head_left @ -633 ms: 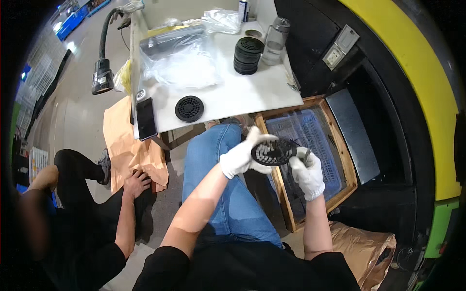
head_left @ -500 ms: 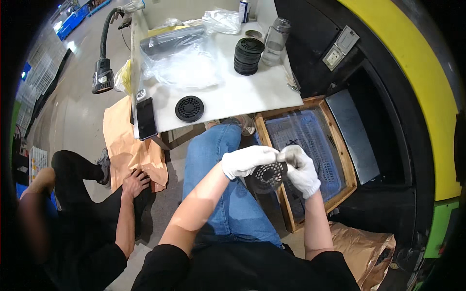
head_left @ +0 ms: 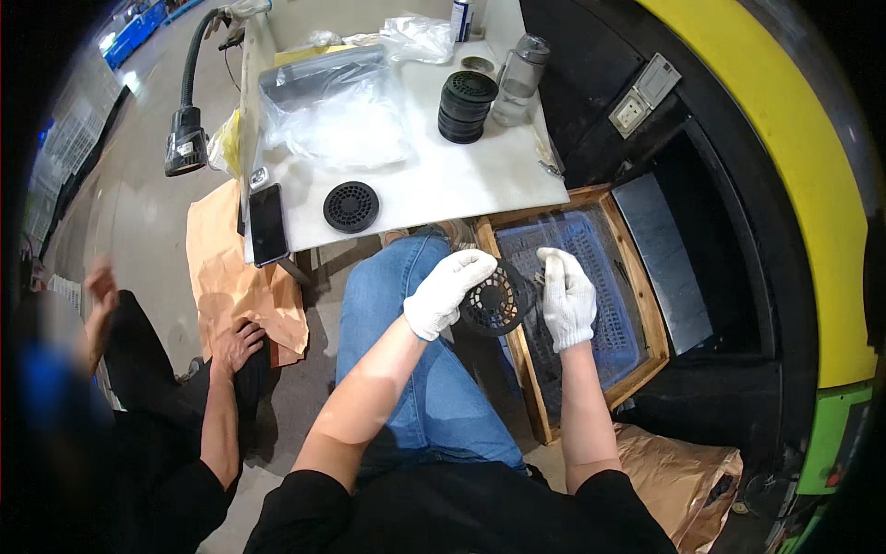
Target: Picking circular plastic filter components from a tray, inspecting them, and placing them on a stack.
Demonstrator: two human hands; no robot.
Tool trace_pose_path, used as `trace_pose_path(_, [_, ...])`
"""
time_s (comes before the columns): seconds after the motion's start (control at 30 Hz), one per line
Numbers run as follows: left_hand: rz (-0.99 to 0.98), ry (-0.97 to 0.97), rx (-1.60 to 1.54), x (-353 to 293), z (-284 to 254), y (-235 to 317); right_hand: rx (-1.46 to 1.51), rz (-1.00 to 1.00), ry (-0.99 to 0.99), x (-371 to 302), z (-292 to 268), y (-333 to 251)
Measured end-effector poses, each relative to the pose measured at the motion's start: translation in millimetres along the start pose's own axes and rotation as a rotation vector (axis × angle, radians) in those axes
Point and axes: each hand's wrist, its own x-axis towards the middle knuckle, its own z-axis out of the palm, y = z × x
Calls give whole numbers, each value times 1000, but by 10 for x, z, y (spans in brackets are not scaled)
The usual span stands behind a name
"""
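Note:
My left hand (head_left: 451, 293), in a white knitted glove, grips a black round grille disc (head_left: 494, 295) by its upper left rim. The disc is tilted, with rings of slots showing its face, and hangs over my lap. Just right of it is my right hand (head_left: 567, 300), gloved too and apart from the disc. Its fingers are pressed together; whether anything small is between them I cannot make out. Another such disc (head_left: 351, 206) lies flat near the table's front edge. Farther back stands a stack of black discs (head_left: 464, 108).
On the white table (head_left: 434, 189) are a phone (head_left: 269, 224), plastic bags (head_left: 337, 120) and a water bottle (head_left: 520, 81). A wooden frame (head_left: 660, 319) surrounds a blue crate (head_left: 604, 305) at right. A co-worker's hand (head_left: 237, 346) rests at left near brown paper (head_left: 242, 277). A flexible lamp (head_left: 187, 143) hangs nearby.
My hands have moved apart, the right one leaving the disc. The left hand has tilted the disc so more of its face shows. The co-worker's other hand has risen at far left.

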Motion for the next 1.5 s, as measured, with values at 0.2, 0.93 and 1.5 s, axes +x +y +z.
trace_pose_path(0.2, [36,40,28,26,-31,-19,154,-85,118,-40,142,29])
trace_pose_path(0.93, [294,207,-157,62,-17,5,630,416,-416,-260,182,-15])
trace_pose_path(1.5, [148,129,-6,-15,-11,60,41,49,-38,60,19,-127])
